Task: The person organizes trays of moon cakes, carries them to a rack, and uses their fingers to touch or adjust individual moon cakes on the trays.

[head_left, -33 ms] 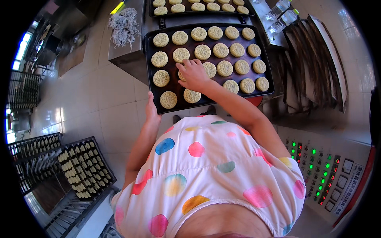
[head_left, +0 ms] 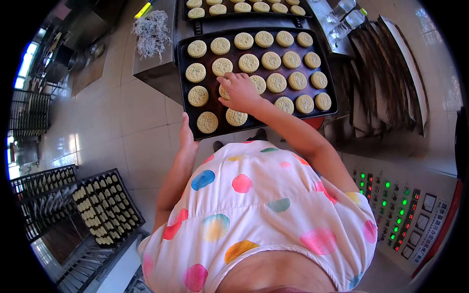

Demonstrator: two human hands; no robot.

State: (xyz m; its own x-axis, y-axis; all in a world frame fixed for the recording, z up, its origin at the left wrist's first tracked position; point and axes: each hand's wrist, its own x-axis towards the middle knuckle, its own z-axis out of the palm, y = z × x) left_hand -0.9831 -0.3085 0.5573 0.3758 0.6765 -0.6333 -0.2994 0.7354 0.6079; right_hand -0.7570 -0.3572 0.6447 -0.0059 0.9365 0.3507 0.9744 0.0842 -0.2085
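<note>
On the tray (head_left: 210, 91), a narrow lane splits the two leftmost columns of cakes (head_left: 197, 96). The right forearm (head_left: 288, 122) crosses the near edge, the left hand (head_left: 188, 135) blocks the near left corner, and another tray (head_left: 249, 16) flanks the far edge.

Tray (head_left: 212, 105) looks like dark metal, kinda shiny; cakes (head_left: 207, 122) are matt with rough, stamped tops. Far-right bottles (head_left: 350, 24): clear, glossy plastic. Far-left bench (head_left: 155, 75): smooth metal. Floor (head_left: 141, 146): glossy tile. Shirt (head_left: 259, 205): matt cloth.
</note>
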